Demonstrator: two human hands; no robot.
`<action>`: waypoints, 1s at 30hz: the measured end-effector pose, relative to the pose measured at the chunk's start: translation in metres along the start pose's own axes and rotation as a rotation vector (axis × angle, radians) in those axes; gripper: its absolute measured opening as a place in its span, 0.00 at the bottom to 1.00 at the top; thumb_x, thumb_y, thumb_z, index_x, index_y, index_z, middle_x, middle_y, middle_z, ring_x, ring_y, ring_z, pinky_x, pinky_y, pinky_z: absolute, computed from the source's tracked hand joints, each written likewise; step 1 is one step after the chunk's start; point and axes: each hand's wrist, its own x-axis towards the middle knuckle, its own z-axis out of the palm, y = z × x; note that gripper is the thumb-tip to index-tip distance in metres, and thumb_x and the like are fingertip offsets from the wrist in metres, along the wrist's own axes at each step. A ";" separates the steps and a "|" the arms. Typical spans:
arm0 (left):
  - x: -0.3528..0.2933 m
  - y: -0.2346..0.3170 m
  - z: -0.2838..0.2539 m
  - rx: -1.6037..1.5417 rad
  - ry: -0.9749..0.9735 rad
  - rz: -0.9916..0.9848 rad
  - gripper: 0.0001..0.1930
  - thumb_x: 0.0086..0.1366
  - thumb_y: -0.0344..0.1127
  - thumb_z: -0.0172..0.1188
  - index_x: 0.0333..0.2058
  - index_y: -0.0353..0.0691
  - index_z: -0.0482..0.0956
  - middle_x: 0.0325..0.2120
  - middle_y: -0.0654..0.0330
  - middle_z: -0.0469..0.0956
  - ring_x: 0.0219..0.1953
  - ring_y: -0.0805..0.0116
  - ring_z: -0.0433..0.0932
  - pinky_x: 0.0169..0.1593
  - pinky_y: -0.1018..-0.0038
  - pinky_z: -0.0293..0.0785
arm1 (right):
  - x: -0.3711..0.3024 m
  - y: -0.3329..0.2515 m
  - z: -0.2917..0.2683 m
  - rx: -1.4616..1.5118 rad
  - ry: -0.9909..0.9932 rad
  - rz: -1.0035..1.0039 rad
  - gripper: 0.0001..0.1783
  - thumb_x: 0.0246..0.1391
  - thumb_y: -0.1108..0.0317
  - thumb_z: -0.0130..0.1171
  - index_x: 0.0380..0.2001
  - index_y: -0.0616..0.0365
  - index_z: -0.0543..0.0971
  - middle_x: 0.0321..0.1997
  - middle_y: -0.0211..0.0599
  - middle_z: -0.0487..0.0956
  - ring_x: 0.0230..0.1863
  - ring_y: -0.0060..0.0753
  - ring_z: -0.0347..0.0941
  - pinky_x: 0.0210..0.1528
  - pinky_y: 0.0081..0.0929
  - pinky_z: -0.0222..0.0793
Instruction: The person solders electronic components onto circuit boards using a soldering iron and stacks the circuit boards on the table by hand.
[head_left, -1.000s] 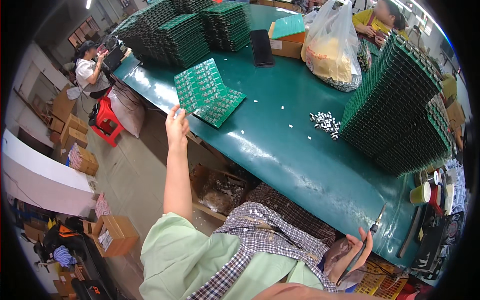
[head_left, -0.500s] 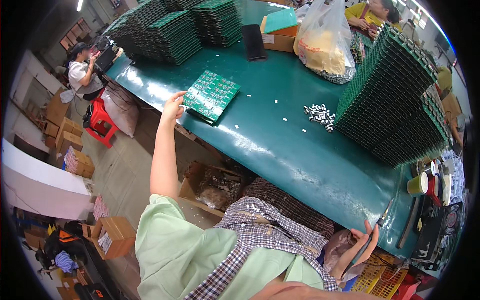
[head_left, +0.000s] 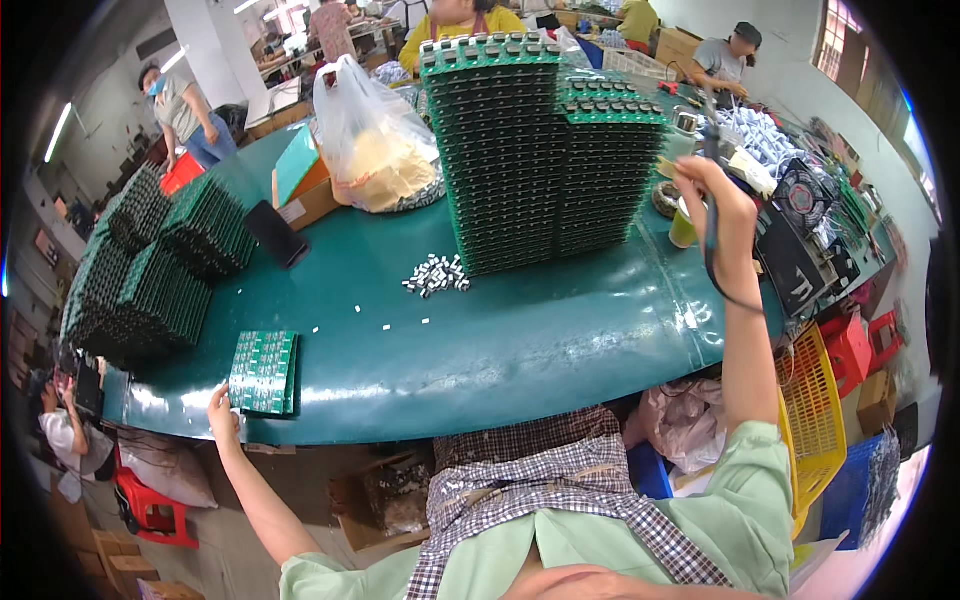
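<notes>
My left hand [head_left: 224, 412] pinches the near left edge of a small stack of green circuit boards [head_left: 264, 370] at the table's front left. My right hand [head_left: 722, 200] is raised over the right side, closed round a soldering iron [head_left: 711, 140]; its dark cable hangs down along my wrist. The iron's tip is blurred, close to a tin [head_left: 685, 122] and a yellow-green cup [head_left: 684, 228]. Small black-and-white parts [head_left: 437, 276] lie heaped mid-table, with several loose white pieces nearer the left boards.
A tall stack of boards [head_left: 510, 170] stands in the middle of the green table [head_left: 520, 350]. More board stacks [head_left: 165, 290] fill the left. Behind are a phone [head_left: 277, 235], a box [head_left: 312, 195] and a plastic bag [head_left: 375, 150]. A black fan unit [head_left: 805, 235] stands right. Other people sit beyond.
The view has swung to the right. My right hand has risen from the table's near right edge to the far right, still with the soldering iron. My left hand stays on the boards.
</notes>
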 end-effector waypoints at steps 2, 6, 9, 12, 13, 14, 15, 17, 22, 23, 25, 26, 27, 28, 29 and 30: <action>0.015 -0.016 -0.022 0.118 0.046 0.122 0.15 0.64 0.27 0.46 0.48 0.41 0.76 0.20 0.65 0.69 0.09 0.82 0.55 0.12 0.79 0.49 | 0.023 0.005 0.011 -0.109 -0.043 -0.073 0.10 0.49 0.74 0.62 0.37 0.56 0.78 0.31 0.44 0.80 0.31 0.41 0.78 0.32 0.28 0.72; 0.017 -0.018 -0.001 0.220 0.038 0.185 0.17 0.61 0.25 0.49 0.49 0.38 0.75 0.20 0.63 0.71 0.15 0.78 0.63 0.19 0.77 0.61 | 0.052 0.029 0.031 -0.290 -0.148 -0.236 0.11 0.51 0.68 0.60 0.39 0.52 0.75 0.28 0.42 0.78 0.30 0.46 0.76 0.30 0.36 0.71; 0.020 -0.032 -0.014 0.353 0.240 0.313 0.19 0.60 0.24 0.51 0.51 0.37 0.73 0.23 0.59 0.73 0.22 0.72 0.70 0.28 0.73 0.69 | 0.066 0.036 0.052 -0.353 -0.238 -0.331 0.09 0.52 0.69 0.55 0.38 0.51 0.73 0.24 0.40 0.75 0.29 0.47 0.76 0.28 0.39 0.70; 0.013 -0.049 -0.034 0.156 0.400 0.300 0.24 0.58 0.25 0.53 0.55 0.37 0.69 0.32 0.52 0.76 0.31 0.64 0.75 0.37 0.69 0.73 | 0.074 0.039 0.072 -0.505 -0.372 -0.407 0.12 0.50 0.70 0.51 0.40 0.49 0.73 0.23 0.37 0.74 0.29 0.43 0.76 0.29 0.38 0.71; -0.001 -0.038 -0.013 0.216 0.429 0.297 0.23 0.58 0.27 0.53 0.54 0.36 0.70 0.32 0.53 0.77 0.32 0.64 0.76 0.38 0.69 0.72 | 0.072 0.049 0.069 -0.538 -0.362 -0.445 0.13 0.50 0.70 0.51 0.41 0.49 0.73 0.24 0.37 0.74 0.30 0.40 0.77 0.29 0.36 0.72; -0.004 -0.046 -0.026 0.166 0.489 0.411 0.19 0.62 0.30 0.51 0.52 0.36 0.72 0.29 0.55 0.77 0.30 0.66 0.75 0.34 0.71 0.72 | 0.074 0.046 0.067 -0.530 -0.376 -0.457 0.14 0.50 0.70 0.52 0.42 0.50 0.73 0.24 0.36 0.74 0.29 0.39 0.77 0.28 0.36 0.71; -0.013 -0.037 -0.017 0.122 0.445 0.344 0.16 0.67 0.34 0.47 0.50 0.36 0.73 0.26 0.58 0.77 0.22 0.72 0.71 0.27 0.75 0.68 | 0.073 0.049 0.062 -0.547 -0.362 -0.474 0.14 0.49 0.70 0.52 0.42 0.50 0.73 0.23 0.36 0.73 0.29 0.39 0.76 0.28 0.36 0.71; -0.036 -0.027 -0.014 -0.071 0.423 0.384 0.16 0.71 0.38 0.40 0.49 0.37 0.73 0.17 0.62 0.75 0.13 0.79 0.61 0.19 0.78 0.57 | 0.075 0.050 0.056 -0.564 -0.395 -0.507 0.12 0.48 0.71 0.53 0.39 0.52 0.73 0.22 0.37 0.72 0.28 0.38 0.75 0.27 0.35 0.69; -0.101 -0.003 -0.001 -0.289 0.426 0.264 0.18 0.74 0.40 0.36 0.49 0.36 0.71 0.12 0.65 0.68 0.10 0.82 0.58 0.14 0.84 0.52 | 0.073 0.051 0.060 -0.642 -0.483 -0.531 0.13 0.46 0.73 0.54 0.38 0.55 0.72 0.23 0.38 0.73 0.29 0.39 0.75 0.29 0.34 0.70; -0.109 -0.001 -0.004 -0.335 0.399 0.274 0.18 0.74 0.40 0.36 0.49 0.36 0.71 0.12 0.66 0.67 0.10 0.83 0.57 0.13 0.85 0.50 | 0.073 0.052 0.058 -0.656 -0.513 -0.527 0.14 0.46 0.73 0.54 0.39 0.55 0.73 0.23 0.38 0.73 0.29 0.38 0.75 0.29 0.33 0.70; -0.121 0.001 -0.007 -0.414 0.388 0.274 0.18 0.74 0.41 0.37 0.49 0.36 0.71 0.13 0.66 0.67 0.10 0.85 0.54 0.13 0.85 0.46 | 0.072 0.058 0.064 -0.700 -0.470 -0.581 0.15 0.46 0.73 0.54 0.41 0.54 0.73 0.23 0.36 0.73 0.29 0.36 0.75 0.29 0.31 0.70; -0.128 0.003 -0.009 -0.405 0.372 0.280 0.18 0.74 0.41 0.38 0.49 0.35 0.71 0.14 0.66 0.67 0.10 0.85 0.53 0.14 0.85 0.45 | 0.071 0.061 0.068 -0.748 -0.445 -0.596 0.16 0.46 0.73 0.54 0.41 0.54 0.73 0.23 0.34 0.73 0.29 0.34 0.75 0.29 0.31 0.70; -0.133 0.010 -0.007 -0.400 0.339 0.291 0.18 0.73 0.41 0.39 0.48 0.35 0.71 0.14 0.67 0.67 0.10 0.86 0.53 0.14 0.85 0.44 | 0.068 0.064 0.064 -0.811 -0.422 -0.600 0.16 0.46 0.72 0.53 0.42 0.54 0.74 0.23 0.33 0.73 0.29 0.33 0.75 0.29 0.30 0.71; -0.134 0.011 -0.004 -0.429 0.352 0.301 0.18 0.73 0.42 0.39 0.48 0.36 0.71 0.14 0.67 0.67 0.11 0.87 0.52 0.14 0.86 0.43 | 0.068 0.063 0.064 -0.839 -0.389 -0.602 0.16 0.47 0.72 0.53 0.42 0.53 0.74 0.23 0.31 0.72 0.29 0.31 0.75 0.28 0.28 0.70; -0.138 0.012 -0.003 -0.442 0.348 0.314 0.19 0.73 0.43 0.38 0.48 0.36 0.72 0.14 0.67 0.67 0.11 0.88 0.51 0.14 0.86 0.42 | 0.069 0.066 0.067 -0.830 -0.333 -0.637 0.16 0.47 0.72 0.52 0.42 0.53 0.74 0.23 0.31 0.72 0.28 0.31 0.75 0.28 0.28 0.70; -0.143 0.013 -0.006 -0.446 0.354 0.309 0.19 0.73 0.44 0.38 0.48 0.36 0.71 0.14 0.68 0.67 0.11 0.88 0.51 0.14 0.86 0.42 | 0.070 0.070 0.072 -0.836 -0.309 -0.637 0.16 0.47 0.72 0.52 0.42 0.53 0.74 0.23 0.31 0.72 0.28 0.31 0.75 0.27 0.28 0.70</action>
